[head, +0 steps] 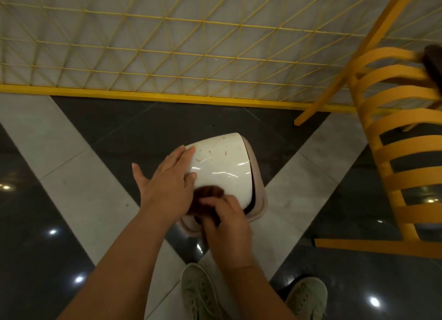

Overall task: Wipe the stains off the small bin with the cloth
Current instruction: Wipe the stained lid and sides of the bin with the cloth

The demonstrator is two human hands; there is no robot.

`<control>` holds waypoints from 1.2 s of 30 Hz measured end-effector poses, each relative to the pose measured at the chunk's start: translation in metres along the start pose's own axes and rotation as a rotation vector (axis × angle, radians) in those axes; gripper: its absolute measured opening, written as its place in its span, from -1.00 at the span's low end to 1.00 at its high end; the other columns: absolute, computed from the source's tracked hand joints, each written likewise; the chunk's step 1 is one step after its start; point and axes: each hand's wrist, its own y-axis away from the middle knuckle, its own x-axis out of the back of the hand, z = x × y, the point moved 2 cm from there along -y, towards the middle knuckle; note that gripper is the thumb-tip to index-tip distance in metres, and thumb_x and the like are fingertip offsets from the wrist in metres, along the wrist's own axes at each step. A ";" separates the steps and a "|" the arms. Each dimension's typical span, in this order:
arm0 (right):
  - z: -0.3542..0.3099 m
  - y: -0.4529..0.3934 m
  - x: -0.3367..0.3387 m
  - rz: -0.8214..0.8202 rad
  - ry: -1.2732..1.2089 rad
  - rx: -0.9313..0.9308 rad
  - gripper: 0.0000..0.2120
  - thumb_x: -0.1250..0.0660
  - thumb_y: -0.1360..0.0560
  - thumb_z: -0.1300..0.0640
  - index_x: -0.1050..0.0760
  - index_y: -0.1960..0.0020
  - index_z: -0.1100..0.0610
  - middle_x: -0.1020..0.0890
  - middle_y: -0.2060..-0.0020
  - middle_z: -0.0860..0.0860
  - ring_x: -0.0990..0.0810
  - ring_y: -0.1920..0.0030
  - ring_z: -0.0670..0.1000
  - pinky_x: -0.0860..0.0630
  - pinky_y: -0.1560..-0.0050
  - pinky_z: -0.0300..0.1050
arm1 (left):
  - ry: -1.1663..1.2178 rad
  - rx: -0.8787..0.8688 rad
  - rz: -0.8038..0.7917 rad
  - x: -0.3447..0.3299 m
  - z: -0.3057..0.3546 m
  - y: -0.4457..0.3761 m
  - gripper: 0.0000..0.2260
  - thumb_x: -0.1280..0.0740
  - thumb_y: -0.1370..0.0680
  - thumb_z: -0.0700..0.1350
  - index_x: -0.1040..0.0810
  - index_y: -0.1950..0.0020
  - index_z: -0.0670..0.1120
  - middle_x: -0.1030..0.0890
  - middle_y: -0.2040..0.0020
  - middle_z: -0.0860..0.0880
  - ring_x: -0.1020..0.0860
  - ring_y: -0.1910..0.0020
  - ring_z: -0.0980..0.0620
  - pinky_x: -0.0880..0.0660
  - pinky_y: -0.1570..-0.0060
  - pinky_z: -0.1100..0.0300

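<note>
**Speckled Bin Tipped Over Polished Floor, Cloth at Its Side**

The small bin (222,166), a glossy white plastic tub with rounded walls and a pale pinkish lid, lies tilted on its side above the floor (71,176), its base turned up and left, its lid end down and right. Small reddish-brown stains (210,151) dot its upper wall; bright highlights streak the smooth curve below them. My left hand (165,185) lies flat against the base end, fingers straight and spread, thumb out to the side, steadying it. My right hand (227,231) curls its fingers round a dark brown, fuzzy cloth (209,193), bunched into a wad and pressed to the bin's lower wall near the lid. The floor is shiny stone in dark and light grey wedges, dotted with lamp reflections. My two pale green canvas shoes (198,293) stand just below. A yellow wire-grid fence (143,56) runs along the far side, and an orange slatted wooden chair (394,152) stands at right.
</note>
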 end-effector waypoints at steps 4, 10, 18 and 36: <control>0.029 0.014 0.016 -0.067 0.043 -0.004 -0.65 -0.42 -0.35 0.23 -0.57 -0.06 -0.09 -0.54 -0.05 -0.18 -0.56 -0.04 -0.08 -0.53 -0.05 -0.25 | -0.006 -0.004 0.005 -0.002 -0.001 0.000 -0.52 -0.07 -0.62 0.04 0.00 -0.51 0.23 -0.04 -0.54 0.19 -0.14 -0.50 0.11 0.32 -0.35 -0.31; 0.029 -0.018 0.041 0.131 0.003 -0.166 -0.72 -0.31 -0.48 0.18 -0.50 -0.11 -0.15 -0.50 -0.12 -0.19 -0.46 -0.08 -0.24 -0.43 -0.10 -0.35 | 0.062 0.020 -0.019 -0.003 0.002 0.000 -0.53 -0.07 -0.63 0.03 -0.01 -0.51 0.23 -0.02 -0.55 0.20 -0.09 -0.51 0.11 0.32 -0.36 -0.30; 0.038 0.010 0.029 -0.192 0.069 -0.033 -0.71 -0.40 -0.42 0.18 -0.57 -0.06 -0.13 -0.52 -0.07 -0.22 -0.53 -0.05 -0.16 -0.53 -0.09 -0.23 | -0.037 -0.031 -0.009 0.002 0.000 -0.004 -0.53 -0.08 -0.62 0.08 -0.01 -0.51 0.24 -0.05 -0.55 0.16 0.03 -0.54 0.05 0.37 -0.33 -0.30; 0.043 -0.083 0.087 0.028 -0.070 -0.518 -0.69 -0.20 -0.58 0.07 -0.41 -0.30 -0.13 -0.55 -0.12 -0.10 -0.53 0.03 -0.11 -0.50 0.21 -0.29 | 0.038 0.286 -0.163 0.009 -0.012 0.021 -0.76 -0.15 -0.56 0.15 -0.46 -0.14 0.11 -0.60 -0.03 0.11 -0.51 -0.18 0.02 0.21 -0.43 -0.23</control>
